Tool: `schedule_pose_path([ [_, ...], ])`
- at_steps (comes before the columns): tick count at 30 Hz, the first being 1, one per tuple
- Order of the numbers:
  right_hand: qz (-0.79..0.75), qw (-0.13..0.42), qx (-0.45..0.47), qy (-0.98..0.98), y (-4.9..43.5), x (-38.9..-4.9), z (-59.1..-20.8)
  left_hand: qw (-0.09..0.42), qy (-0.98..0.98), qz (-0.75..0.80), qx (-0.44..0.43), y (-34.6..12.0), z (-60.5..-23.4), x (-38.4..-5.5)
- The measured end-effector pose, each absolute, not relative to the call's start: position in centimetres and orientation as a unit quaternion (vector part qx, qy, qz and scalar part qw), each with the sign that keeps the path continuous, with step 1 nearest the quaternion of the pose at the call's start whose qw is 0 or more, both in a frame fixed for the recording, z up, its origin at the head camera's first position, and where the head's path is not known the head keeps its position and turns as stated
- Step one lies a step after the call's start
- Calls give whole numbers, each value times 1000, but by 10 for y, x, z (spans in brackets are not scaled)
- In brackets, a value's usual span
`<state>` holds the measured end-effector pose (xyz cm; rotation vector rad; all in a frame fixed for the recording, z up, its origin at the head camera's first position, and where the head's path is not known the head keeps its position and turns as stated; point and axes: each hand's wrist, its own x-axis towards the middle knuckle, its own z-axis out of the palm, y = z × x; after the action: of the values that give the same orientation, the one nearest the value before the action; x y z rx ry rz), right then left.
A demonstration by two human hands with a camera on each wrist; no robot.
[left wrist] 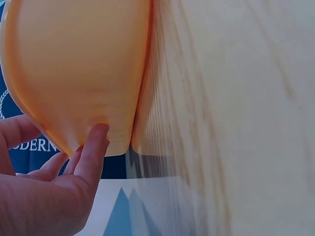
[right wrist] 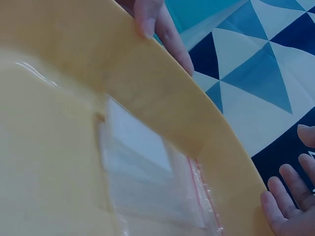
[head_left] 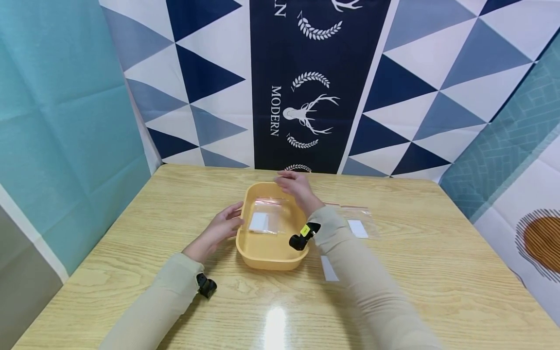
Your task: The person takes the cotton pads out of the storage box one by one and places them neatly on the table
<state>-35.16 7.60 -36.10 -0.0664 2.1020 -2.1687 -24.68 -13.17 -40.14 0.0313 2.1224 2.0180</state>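
A yellow plastic basin (head_left: 273, 262) stands on the wooden table. My left hand (head_left: 220, 226) grips its left rim, with the thumb at the rim and the fingers along the outer wall; the left wrist view shows that hand (left wrist: 64, 191) against the outside. My right hand (head_left: 295, 187) is at the far rim, its fingers loosely spread and holding nothing; in the right wrist view this hand (right wrist: 295, 206) has its fingertips close to the rim. Inside the basin lie clear zip bags (right wrist: 147, 191) with red seal lines and a white card (right wrist: 138, 137) in them.
To the right of the basin lies another clear zip bag (head_left: 367, 218) with a white card (head_left: 358, 229). A further white card (head_left: 329, 268) shows beneath my right forearm. Patterned cloth (head_left: 302, 112) hangs behind the table's far edge.
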Motion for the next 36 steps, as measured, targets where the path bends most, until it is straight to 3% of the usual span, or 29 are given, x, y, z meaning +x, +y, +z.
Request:
schedule_pose_path([
  [7,-658,69,-57,748,65,-349,-371,106,720,686,10,-133,-401,-247],
  [23,-485,152,-168,845,57,-343,-380,108,714,692,23,-132,-400,-245],
  [36,-387,250,-246,853,61,-337,-379,109,715,691,14,-132,-401,-247],
])
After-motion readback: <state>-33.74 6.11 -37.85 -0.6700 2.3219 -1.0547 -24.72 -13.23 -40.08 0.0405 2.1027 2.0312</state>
